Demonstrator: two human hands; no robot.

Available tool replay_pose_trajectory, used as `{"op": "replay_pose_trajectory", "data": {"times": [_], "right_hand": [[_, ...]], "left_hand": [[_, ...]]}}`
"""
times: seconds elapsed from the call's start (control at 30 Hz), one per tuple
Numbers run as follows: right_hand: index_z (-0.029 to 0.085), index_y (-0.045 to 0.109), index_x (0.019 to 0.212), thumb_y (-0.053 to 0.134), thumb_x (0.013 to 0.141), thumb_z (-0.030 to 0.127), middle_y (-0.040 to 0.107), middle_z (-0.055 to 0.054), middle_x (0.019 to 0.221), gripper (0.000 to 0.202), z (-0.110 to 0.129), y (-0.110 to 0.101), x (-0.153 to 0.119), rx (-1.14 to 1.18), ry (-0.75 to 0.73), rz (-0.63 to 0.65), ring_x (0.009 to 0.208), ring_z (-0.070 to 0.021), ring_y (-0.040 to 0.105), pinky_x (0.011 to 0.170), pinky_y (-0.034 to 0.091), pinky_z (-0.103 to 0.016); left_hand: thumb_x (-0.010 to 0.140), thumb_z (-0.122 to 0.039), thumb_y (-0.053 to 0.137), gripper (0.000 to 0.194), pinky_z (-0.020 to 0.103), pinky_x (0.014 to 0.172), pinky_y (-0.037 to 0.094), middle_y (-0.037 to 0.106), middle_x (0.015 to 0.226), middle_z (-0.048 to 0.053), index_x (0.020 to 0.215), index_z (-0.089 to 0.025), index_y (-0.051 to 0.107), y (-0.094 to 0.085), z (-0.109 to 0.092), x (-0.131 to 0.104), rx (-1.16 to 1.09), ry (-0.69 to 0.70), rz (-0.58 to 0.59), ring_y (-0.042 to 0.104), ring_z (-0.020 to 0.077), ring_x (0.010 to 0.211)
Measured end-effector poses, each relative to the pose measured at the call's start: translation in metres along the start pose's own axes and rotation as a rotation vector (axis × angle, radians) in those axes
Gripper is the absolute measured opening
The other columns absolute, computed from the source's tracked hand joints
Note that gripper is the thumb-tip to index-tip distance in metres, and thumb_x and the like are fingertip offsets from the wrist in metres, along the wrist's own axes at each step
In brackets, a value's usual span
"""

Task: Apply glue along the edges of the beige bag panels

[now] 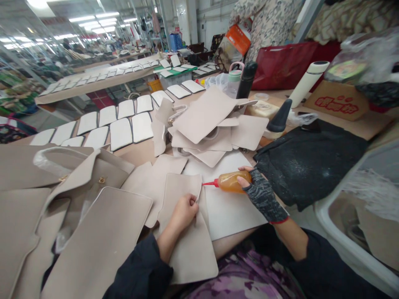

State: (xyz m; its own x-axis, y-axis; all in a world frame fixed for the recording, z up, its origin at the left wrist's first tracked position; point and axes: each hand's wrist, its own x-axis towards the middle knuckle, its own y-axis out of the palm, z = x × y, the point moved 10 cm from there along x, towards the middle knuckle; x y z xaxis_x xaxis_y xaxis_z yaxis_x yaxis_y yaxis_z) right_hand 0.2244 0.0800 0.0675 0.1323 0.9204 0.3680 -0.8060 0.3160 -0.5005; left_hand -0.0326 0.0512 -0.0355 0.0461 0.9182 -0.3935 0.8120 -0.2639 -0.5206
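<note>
My left hand (186, 209) is closed in a pinch on the edge of a beige leather bag panel (193, 253), which lies in front of me. In my gloved right hand (254, 185) is a glue bottle (232, 182) with amber liquid, tipped on its side. Its red nozzle points left, with the tip at the panel's edge near my left fingers; whether it touches I cannot tell. Beneath the bottle lies a pale white sheet (233, 211). A stack of beige bag pieces (205, 116) rises just beyond my hands.
Beige bag parts with a wrapped handle (65, 155) cover the left side. White panels (121, 133) stand in rows behind. To the right are a black cloth (311, 162), a white tub (330, 226), a pale flask (308, 83) and a red bag (283, 66). A person stands beyond the table.
</note>
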Motion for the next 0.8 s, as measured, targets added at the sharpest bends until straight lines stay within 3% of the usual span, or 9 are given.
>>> {"op": "replay_pose_trajectory", "data": {"times": [0.13, 0.3, 0.6, 0.8], "right_hand": [[0.02, 0.059, 0.103, 0.049, 0.084, 0.052, 0.063, -0.01, 0.1, 0.038, 0.007, 0.003, 0.007, -0.023, -0.044, 0.015, 0.093, -0.0266, 0.058, 0.092, 0.043, -0.047], [0.019, 0.059, 0.106, 0.051, 0.084, 0.048, 0.064, -0.009, 0.098, 0.037, 0.007, 0.008, 0.008, 0.039, -0.019, 0.12, 0.087, -0.0239, 0.059, 0.086, 0.048, -0.042], [0.018, 0.059, 0.102, 0.051, 0.083, 0.038, 0.066, -0.009, 0.098, 0.029, 0.01, 0.003, 0.005, -0.025, -0.058, 0.094, 0.089, -0.0235, 0.061, 0.083, 0.049, -0.039], [0.019, 0.058, 0.106, 0.051, 0.084, 0.041, 0.065, -0.009, 0.101, 0.032, 0.003, 0.005, -0.008, 0.017, 0.006, 0.187, 0.09, -0.0238, 0.061, 0.084, 0.05, -0.04]], "left_hand": [[0.07, -0.003, 0.046, 0.02, 0.02, 0.051, 0.034, 0.051, 0.054, -0.006, 0.082, -0.014, 0.057, -0.001, -0.002, 0.0, 0.041, 0.007, -0.011, 0.05, 0.0087, 0.049], [0.07, -0.005, 0.049, 0.018, 0.02, 0.052, 0.035, 0.052, 0.055, -0.006, 0.081, -0.015, 0.06, -0.003, -0.004, -0.002, 0.064, -0.004, -0.028, 0.05, 0.0088, 0.051], [0.07, -0.008, 0.051, 0.021, 0.02, 0.054, 0.038, 0.053, 0.053, -0.006, 0.086, -0.015, 0.062, -0.004, -0.006, -0.004, 0.045, -0.006, -0.031, 0.051, 0.0096, 0.051], [0.068, -0.01, 0.051, 0.018, 0.02, 0.052, 0.038, 0.051, 0.051, -0.007, 0.082, -0.015, 0.062, -0.004, -0.005, -0.003, 0.0, 0.037, -0.048, 0.05, 0.0094, 0.049]]}}
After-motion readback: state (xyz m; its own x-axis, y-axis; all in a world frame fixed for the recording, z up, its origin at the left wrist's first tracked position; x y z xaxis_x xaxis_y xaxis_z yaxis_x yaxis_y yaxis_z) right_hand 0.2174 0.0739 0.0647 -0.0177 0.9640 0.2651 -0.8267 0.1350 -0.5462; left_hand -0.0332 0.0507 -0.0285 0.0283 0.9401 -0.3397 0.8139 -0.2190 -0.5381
